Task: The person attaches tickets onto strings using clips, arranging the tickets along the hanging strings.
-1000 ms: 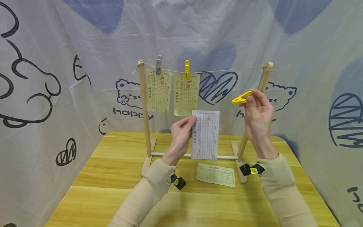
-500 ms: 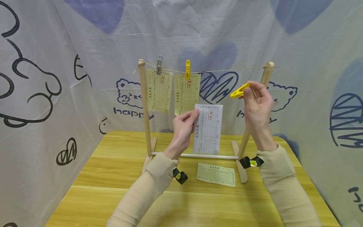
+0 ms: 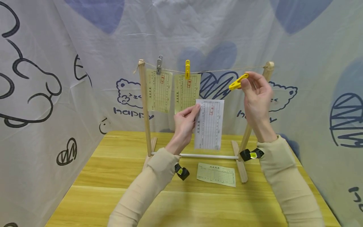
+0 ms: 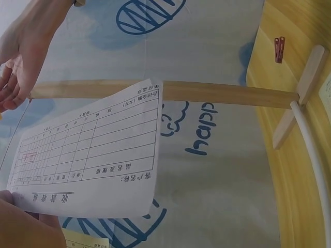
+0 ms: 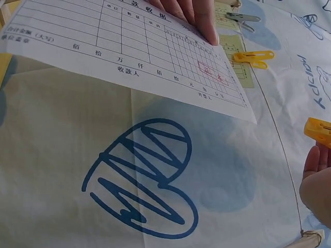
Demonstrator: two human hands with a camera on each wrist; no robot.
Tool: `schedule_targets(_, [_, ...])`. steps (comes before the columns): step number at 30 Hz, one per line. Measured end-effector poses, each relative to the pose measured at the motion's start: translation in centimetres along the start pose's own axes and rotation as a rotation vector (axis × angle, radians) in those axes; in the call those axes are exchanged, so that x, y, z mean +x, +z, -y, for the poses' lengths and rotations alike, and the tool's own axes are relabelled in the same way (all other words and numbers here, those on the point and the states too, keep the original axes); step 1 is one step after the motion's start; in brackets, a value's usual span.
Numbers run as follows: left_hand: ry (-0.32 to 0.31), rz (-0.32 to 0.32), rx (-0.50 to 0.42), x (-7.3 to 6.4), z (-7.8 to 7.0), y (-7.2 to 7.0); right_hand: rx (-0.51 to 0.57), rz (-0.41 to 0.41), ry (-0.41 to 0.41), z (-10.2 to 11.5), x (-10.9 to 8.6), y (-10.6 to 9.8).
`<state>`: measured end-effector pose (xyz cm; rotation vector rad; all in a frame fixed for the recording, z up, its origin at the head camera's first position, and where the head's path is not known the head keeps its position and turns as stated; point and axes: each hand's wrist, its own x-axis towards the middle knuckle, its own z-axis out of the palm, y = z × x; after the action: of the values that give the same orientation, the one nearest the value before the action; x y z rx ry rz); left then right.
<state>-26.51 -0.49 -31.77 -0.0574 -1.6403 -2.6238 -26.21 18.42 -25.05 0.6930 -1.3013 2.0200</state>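
My left hand (image 3: 185,125) pinches a white receipt slip (image 3: 209,126) by its upper left edge, below the string (image 3: 224,70). The slip stands upright, printed with a grid and a red stamp. Up to the right, my right hand (image 3: 258,99) pinches a yellow clothespin (image 3: 238,82) between thumb and fingers, its nose pointing left. In the right wrist view the same slip (image 5: 150,57) lies apart from that clothespin (image 5: 318,132). Two yellowish slips hang from the string: one (image 3: 158,94) under a grey clothespin (image 3: 159,65), the other (image 3: 185,93) under a yellow one (image 3: 187,69).
The string runs between two wooden posts, left (image 3: 145,110) and right (image 3: 246,138), joined low by a white rod (image 3: 207,156). A yellowish slip (image 3: 216,174) lies on the wooden table (image 3: 127,201). The left wrist view has a red clothespin (image 4: 279,49) on the table.
Both hands have risen toward the string. The white slip has moved up and slightly right; the held yellow clothespin has moved up and slightly left. The hanging slips stay put.
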Motion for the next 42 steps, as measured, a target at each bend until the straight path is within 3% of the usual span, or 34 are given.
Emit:
schedule_targets(8, [0.022,0.0,0.003,0.4,-0.2,0.6,-0.026,-0.005,0.028,0.1,0.9,0.3])
schedule_targets(31, [0.088,-0.034,0.039,1.7,-1.5,2.4,-0.113,0.034,0.007,0.0,3.5,1.3])
schedule_targets(42, [0.115,-0.037,0.021,2.3,-2.0,3.2,-0.223,0.022,-0.007,-0.2,4.4,1.6])
